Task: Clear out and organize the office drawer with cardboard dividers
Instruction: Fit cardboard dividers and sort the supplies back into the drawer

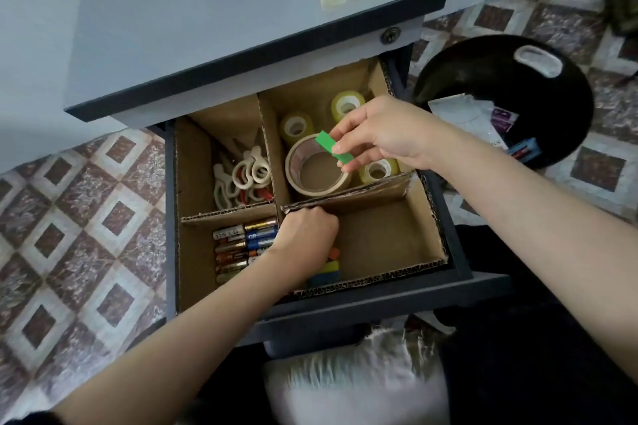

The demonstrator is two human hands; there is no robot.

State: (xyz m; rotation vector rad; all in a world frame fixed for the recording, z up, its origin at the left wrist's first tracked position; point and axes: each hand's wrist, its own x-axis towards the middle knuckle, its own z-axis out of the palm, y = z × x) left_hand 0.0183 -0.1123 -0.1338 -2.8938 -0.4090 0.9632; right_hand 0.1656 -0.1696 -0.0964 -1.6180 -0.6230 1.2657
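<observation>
The drawer [379, 300] stood open under the table [207, 10], split into four boxes by cardboard dividers [228, 214]. In the near right box, the left hand [307, 235] curled down over small coloured blocks [329, 269]; I could not tell if it held one. Batteries [241, 245] lay in the near left box. Farther back, the right hand [376, 134] pinched a green strip [334, 147] above a big tape roll [316, 169]. Scissors [245, 176] lay far left.

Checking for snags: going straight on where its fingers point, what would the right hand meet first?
Likely the big tape roll just below the green strip the right hand pinches; passing higher, the cardboard divider. Depth is unclear.
</observation>
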